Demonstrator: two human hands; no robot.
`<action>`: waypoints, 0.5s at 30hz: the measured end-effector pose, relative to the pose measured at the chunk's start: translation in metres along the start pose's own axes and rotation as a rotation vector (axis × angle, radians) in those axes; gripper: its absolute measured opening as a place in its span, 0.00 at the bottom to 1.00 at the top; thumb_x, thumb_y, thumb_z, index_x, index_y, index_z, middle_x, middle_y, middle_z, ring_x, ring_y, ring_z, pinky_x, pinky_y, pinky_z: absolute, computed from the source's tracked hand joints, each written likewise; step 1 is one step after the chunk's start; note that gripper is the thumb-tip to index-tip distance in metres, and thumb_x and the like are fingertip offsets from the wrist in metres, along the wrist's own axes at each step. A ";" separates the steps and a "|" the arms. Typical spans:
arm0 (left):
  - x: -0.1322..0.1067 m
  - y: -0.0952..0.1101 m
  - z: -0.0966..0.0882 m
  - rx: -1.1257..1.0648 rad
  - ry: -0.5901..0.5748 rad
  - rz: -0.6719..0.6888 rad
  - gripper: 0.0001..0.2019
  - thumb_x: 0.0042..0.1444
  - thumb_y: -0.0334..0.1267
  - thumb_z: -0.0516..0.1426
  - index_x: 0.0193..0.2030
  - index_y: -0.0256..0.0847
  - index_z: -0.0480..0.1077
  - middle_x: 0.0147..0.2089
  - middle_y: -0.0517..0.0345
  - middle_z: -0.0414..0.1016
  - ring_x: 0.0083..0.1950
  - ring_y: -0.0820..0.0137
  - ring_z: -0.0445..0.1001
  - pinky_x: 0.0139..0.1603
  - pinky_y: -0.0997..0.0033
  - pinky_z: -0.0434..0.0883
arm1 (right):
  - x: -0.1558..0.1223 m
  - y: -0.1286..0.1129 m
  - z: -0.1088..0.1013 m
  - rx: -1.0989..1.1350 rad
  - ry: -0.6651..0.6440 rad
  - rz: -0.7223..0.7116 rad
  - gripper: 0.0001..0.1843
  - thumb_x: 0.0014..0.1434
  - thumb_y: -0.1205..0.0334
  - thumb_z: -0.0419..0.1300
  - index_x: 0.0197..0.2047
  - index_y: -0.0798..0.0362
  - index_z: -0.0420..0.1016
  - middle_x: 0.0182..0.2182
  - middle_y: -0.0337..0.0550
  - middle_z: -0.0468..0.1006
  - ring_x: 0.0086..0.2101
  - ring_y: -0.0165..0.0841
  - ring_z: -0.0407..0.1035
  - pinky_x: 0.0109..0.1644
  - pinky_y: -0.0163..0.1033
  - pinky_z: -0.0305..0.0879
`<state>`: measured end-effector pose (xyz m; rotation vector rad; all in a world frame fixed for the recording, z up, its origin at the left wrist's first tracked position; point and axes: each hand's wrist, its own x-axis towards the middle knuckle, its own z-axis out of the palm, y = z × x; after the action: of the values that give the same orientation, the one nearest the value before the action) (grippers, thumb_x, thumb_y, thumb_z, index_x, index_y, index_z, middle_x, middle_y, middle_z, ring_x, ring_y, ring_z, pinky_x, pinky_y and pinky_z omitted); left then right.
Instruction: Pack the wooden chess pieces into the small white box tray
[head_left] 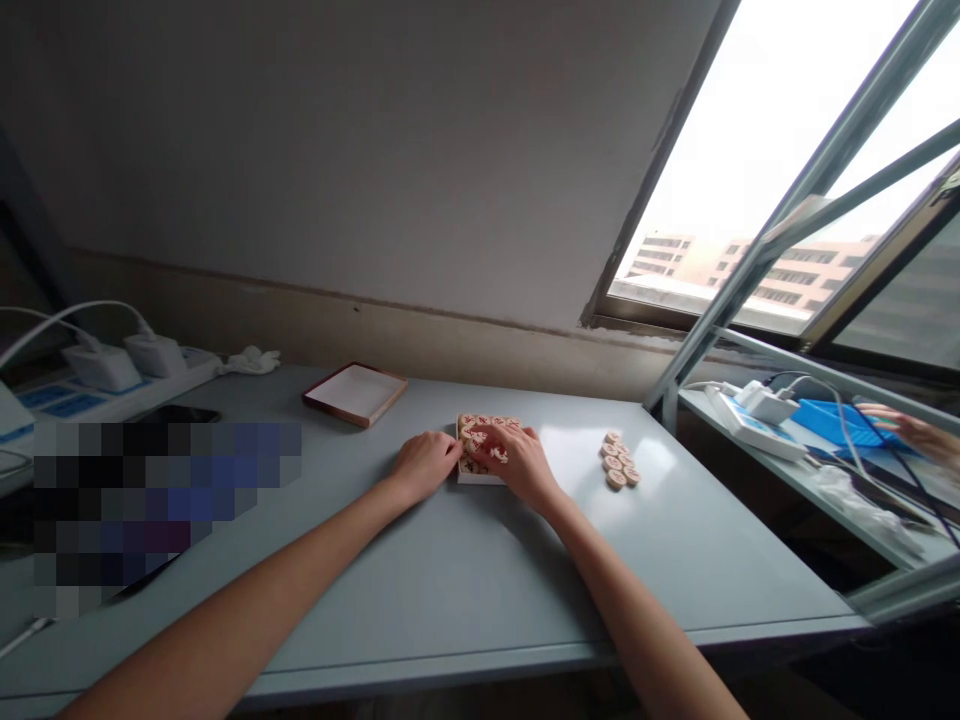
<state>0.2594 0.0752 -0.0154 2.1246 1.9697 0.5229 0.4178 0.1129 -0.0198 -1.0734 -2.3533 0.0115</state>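
Observation:
A small white-walled box (477, 479) sits mid-table, filled with round wooden xiangqi pieces (474, 422) marked with red characters. Over it, my right hand (519, 458) bends its fingers down among the pieces, closed on one of them; the hand covers much of the box's right side. My left hand (426, 462) rests on the table with its fingers curled together, gripping the box's left edge. To the right of the box, several more xiangqi pieces (613, 463) lie in a tight group on the tabletop.
An open lid (354, 392), white inside with a brown rim, lies behind on the left. Power strips (127, 385) with plugs and cables, and a dark phone (180, 413), occupy the left side. A metal frame (705, 310) borders the right; another person's hand (911, 428) shows beyond it.

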 end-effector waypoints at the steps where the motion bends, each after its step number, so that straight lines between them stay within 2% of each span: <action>1: 0.000 0.000 0.000 0.008 0.000 -0.007 0.22 0.58 0.41 0.41 0.26 0.39 0.72 0.30 0.50 0.76 0.34 0.65 0.73 0.30 0.72 0.60 | 0.000 0.001 0.000 0.002 0.002 -0.010 0.12 0.54 0.56 0.58 0.43 0.46 0.70 0.42 0.40 0.75 0.42 0.35 0.66 0.44 0.39 0.52; 11: 0.000 -0.001 -0.001 -0.013 -0.010 0.021 0.23 0.58 0.43 0.40 0.26 0.40 0.73 0.30 0.51 0.76 0.34 0.65 0.73 0.32 0.72 0.61 | -0.003 0.002 -0.003 0.013 -0.011 -0.015 0.09 0.54 0.54 0.57 0.37 0.47 0.72 0.40 0.40 0.74 0.42 0.35 0.65 0.42 0.39 0.51; 15: 0.000 -0.001 -0.001 -0.022 -0.008 0.018 0.24 0.59 0.43 0.40 0.26 0.39 0.73 0.29 0.52 0.76 0.33 0.65 0.73 0.32 0.72 0.61 | -0.002 0.000 -0.003 0.021 -0.031 -0.009 0.10 0.53 0.57 0.59 0.40 0.48 0.71 0.42 0.41 0.74 0.43 0.36 0.65 0.43 0.39 0.51</action>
<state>0.2584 0.0747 -0.0145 2.1298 1.9331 0.5359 0.4204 0.1112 -0.0178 -1.0603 -2.3801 0.0497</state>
